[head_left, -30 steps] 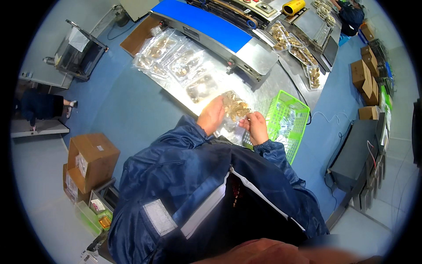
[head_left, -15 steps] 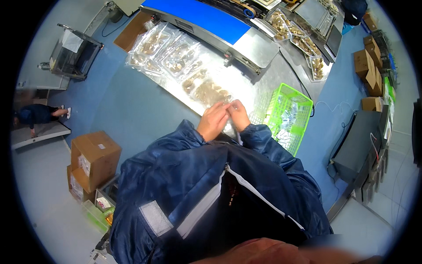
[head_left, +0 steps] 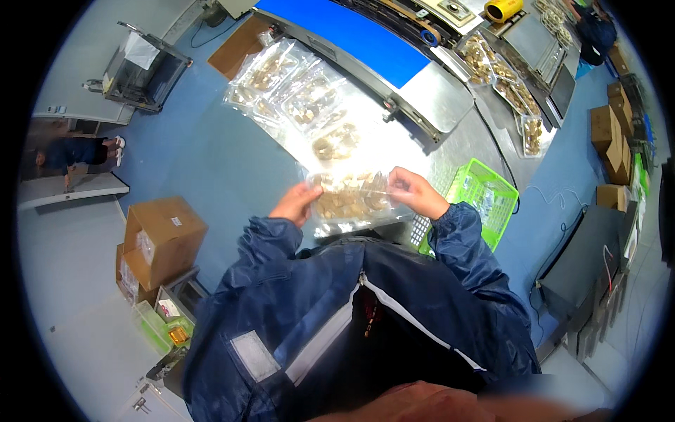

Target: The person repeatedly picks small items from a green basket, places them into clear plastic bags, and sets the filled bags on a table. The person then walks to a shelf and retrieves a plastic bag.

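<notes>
Blue floor (head_left: 211,158) spreads out beyond your left hand (head_left: 294,204), and a metal counter (head_left: 457,144) runs ahead of both hands. From the head view, you have a clear bag of brown pieces (head_left: 350,200) stretched between your hands, over the counter's near edge: your left hand pinches its left side, your right hand (head_left: 423,197) grips its right side. Just ahead of your hands lies another clear pack (head_left: 337,143), with more packs (head_left: 309,102) farther off, beside a blue-topped machine (head_left: 351,39). Near your right hand, on its outer side, stands a green basket (head_left: 500,218); trays of brown pieces (head_left: 517,95) sit well beyond that hand. Cardboard boxes (head_left: 169,239) stand well left of your left hand.
</notes>
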{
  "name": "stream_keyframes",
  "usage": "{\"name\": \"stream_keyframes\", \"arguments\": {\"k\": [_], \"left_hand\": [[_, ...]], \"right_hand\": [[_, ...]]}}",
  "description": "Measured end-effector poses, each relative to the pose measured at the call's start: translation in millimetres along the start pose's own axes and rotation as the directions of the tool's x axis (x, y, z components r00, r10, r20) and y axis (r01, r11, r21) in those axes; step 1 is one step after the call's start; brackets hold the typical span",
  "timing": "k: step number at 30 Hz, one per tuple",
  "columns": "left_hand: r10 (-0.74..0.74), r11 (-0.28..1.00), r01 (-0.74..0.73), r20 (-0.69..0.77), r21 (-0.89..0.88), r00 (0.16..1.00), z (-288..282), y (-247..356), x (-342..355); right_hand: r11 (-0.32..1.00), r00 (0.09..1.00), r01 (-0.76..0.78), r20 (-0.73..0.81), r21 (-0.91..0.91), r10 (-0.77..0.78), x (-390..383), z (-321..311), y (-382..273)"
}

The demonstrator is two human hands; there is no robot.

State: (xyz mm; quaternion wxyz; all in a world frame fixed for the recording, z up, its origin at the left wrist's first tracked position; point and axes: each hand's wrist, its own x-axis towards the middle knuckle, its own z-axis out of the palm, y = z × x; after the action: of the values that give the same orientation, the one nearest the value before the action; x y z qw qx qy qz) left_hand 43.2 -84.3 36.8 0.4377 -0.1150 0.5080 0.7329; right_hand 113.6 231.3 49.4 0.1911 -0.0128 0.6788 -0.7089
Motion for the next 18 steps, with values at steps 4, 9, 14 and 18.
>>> {"name": "stream_keyframes", "arguments": {"k": [4,9,14,18], "left_hand": [[-0.036,0.989,0.007,-0.19,-0.15,0.981,-43,-46,13],[-0.014,0.867,-0.105,-0.234,-0.488,0.972,-104,-50,24],[-0.041,0.92,-0.073,-0.279,-0.385,0.959,-117,-42,68],[-0.02,0.939,-0.075,-0.27,-0.335,0.963,-85,-31,113]], "right_hand": [[0.979,0.988,-0.151,-0.013,0.139,0.154,51,-23,38],[0.724,0.877,-0.158,-0.432,-0.672,-0.209,151,-45,140],[0.809,0.704,-0.332,-0.698,-0.485,-0.129,192,-19,147],[0.898,0.757,-0.198,-0.644,-0.392,-0.114,198,-39,169]]}}
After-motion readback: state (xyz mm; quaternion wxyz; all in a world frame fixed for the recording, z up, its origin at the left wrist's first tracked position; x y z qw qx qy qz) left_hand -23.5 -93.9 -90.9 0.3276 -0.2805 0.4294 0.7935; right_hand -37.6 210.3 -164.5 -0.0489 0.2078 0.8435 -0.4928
